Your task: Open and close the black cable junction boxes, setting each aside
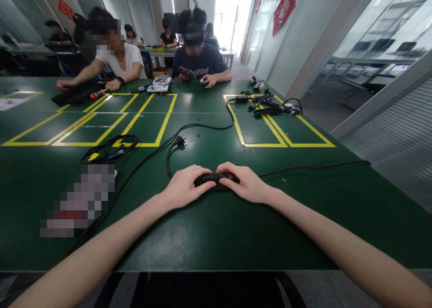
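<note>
A small black power adapter [213, 179] lies on the green table [209, 236] in front of me. My left hand [185, 185] grips its left end with curled fingers. My right hand [245, 182] covers its right end, fingers bent over it. A black cable [313, 166] runs from under my right hand toward the table's right edge. Another black cord with a plug [178, 141] loops just beyond the hands.
Yellow tape boxes [158, 132] mark the table. A coiled black cable [110, 151] lies at the left, a pile of adapters and cords [273, 105] at the far right. Two people sit across the table handling devices. A blurred object [81, 200] rests near my left forearm.
</note>
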